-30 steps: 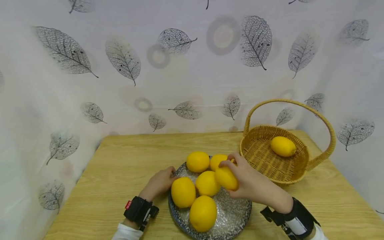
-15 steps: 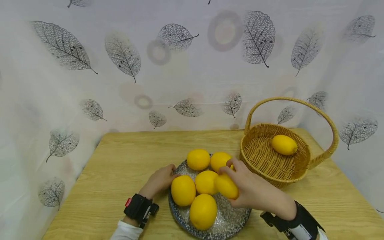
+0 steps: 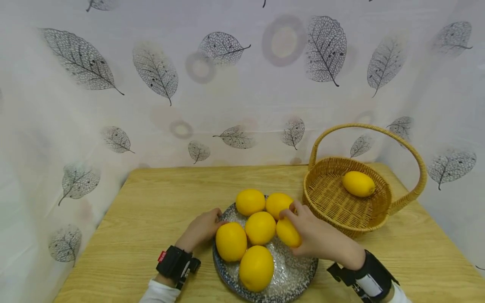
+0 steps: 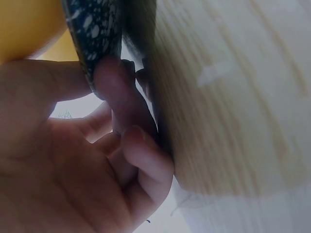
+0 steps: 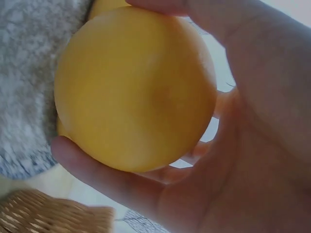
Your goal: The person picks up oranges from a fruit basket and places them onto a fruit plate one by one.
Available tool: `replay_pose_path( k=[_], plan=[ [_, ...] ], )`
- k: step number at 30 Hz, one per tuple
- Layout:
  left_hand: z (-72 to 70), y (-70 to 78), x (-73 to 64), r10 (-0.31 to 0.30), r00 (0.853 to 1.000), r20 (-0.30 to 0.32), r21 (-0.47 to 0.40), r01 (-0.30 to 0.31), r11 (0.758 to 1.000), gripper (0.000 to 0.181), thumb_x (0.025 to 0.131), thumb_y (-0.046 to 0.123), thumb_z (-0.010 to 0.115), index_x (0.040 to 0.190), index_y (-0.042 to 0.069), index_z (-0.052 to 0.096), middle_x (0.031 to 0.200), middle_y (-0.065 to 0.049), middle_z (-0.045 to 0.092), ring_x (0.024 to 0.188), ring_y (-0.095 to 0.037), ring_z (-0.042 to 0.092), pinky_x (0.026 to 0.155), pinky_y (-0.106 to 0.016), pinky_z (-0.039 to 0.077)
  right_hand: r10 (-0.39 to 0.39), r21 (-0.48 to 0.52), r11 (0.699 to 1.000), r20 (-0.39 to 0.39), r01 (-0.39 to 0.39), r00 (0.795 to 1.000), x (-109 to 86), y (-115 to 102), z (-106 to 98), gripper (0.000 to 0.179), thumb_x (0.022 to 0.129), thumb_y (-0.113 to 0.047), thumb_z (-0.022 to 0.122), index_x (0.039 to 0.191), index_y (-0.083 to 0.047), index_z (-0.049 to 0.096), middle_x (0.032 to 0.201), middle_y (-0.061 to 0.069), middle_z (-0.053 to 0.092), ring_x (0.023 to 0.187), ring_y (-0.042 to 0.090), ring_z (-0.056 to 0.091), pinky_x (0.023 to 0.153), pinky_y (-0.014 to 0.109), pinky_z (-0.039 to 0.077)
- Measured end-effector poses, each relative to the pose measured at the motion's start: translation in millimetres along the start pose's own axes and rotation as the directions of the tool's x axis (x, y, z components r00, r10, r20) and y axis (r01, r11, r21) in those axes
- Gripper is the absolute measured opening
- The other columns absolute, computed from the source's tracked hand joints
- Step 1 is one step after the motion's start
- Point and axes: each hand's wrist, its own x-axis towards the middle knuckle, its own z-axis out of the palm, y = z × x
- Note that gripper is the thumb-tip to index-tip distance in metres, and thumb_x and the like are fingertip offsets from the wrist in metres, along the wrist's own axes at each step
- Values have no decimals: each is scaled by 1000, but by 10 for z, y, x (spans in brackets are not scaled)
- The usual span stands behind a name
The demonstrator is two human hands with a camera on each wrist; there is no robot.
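My right hand (image 3: 312, 231) grips a yellow lemon (image 5: 136, 92), fingers and thumb curled around its sides, over the right part of a speckled grey plate (image 3: 291, 273) with a dark blue rim. Several more lemons lie on that plate, among them a middle lemon (image 3: 260, 228), a front lemon (image 3: 256, 268) and a left lemon (image 3: 231, 242). At the plate's left edge, my left hand (image 3: 202, 229) pinches the rim (image 4: 95, 39); the left wrist view shows the rim between thumb and fingers, with the fingertips low by the tabletop.
A wicker basket (image 3: 333, 206) with a tall arched handle (image 3: 365, 126) stands behind the plate to the right. One lemon (image 3: 358, 184) lies inside it. The wooden table (image 3: 163, 193) ends at a leaf-print curtain (image 3: 246, 97) at the back.
My right hand has shifted slightly right with its lemon, and a gap now shows between that lemon and the middle one. The left hand stays at the plate's rim.
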Motion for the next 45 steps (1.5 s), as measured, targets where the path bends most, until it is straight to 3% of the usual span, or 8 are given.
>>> replay_pose_path(
  k=[5, 13, 18, 27, 34, 45],
  plan=[
    [6, 3, 6, 8, 1000, 1, -3, -8, 1000, 25, 92, 32, 62, 100, 9, 60, 68, -3, 53, 59, -16, 47, 52, -26, 34, 28, 19, 999, 50, -29, 998, 14, 32, 95, 64, 61, -20, 80, 118, -17, 50, 111, 7, 37, 91, 20, 41, 62, 26, 47],
    [-8, 16, 6, 2, 1000, 5, 6, -2, 1000, 26, 92, 33, 61, 101, 9, 60, 69, -4, 53, 59, -16, 47, 52, -26, 34, -8, 7, 1000, 18, 8, 1000, 23, 49, 171, 63, 63, -22, 82, 117, -13, 49, 106, 7, 37, 92, 23, 40, 65, 29, 47],
    [-12, 15, -2, 6, 1000, 2, 6, -6, 1000, 26, 92, 33, 62, 101, 8, 60, 68, -3, 52, 59, -16, 47, 53, -26, 34, -17, -5, 1000, 9, 17, 1000, 18, 42, 175, 63, 64, -22, 82, 117, -11, 51, 107, 8, 40, 94, 22, 41, 68, 33, 49],
    [15, -3, -17, 20, 1000, 0, -10, -20, 1000, 23, 93, 31, 61, 99, 9, 60, 69, -3, 52, 59, -15, 47, 54, -26, 35, 13, -29, 1000, 77, -10, 997, -18, 51, 191, 69, 61, -25, 86, 121, -16, 52, 112, 7, 43, 95, 24, 46, 55, 26, 48],
    [14, 1, -17, 21, 1000, 2, -11, -21, 1000, 21, 94, 29, 60, 98, 8, 60, 69, -3, 53, 59, -15, 47, 53, -26, 35, 54, -19, 998, 118, -52, 992, -45, 43, 156, 76, 59, -31, 89, 124, -17, 52, 113, 4, 43, 96, 21, 46, 56, 27, 49],
    [3, 6, -26, 14, 1000, -7, -16, -14, 1000, 22, 93, 30, 61, 98, 9, 60, 68, -3, 53, 59, -15, 47, 53, -26, 35, 43, 12, 999, 130, -45, 991, -56, 24, 72, 74, 59, -33, 88, 122, -15, 53, 116, 5, 44, 96, 20, 51, 64, 32, 53]
  ],
)
